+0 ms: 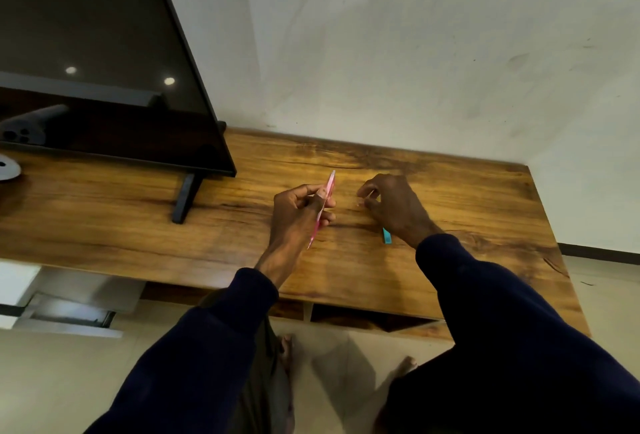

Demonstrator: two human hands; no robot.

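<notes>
My left hand (300, 212) holds a thin pink card-like piece (325, 201) edge-on above the wooden table (450, 277), thumb and fingers pinching it. My right hand (393, 205) hovers low over the table just to the right, fingers curled; thumb and forefinger pinch something small and pale that I cannot make out. A small turquoise piece (386, 236) lies on the wood under my right wrist, partly hidden by it.
A dark flat screen (104, 52) on black feet stands at the table's left rear. A white wall runs close behind the table. At the far left edge sits a white round object (8, 167). Below the table is a tiled floor with my bare feet.
</notes>
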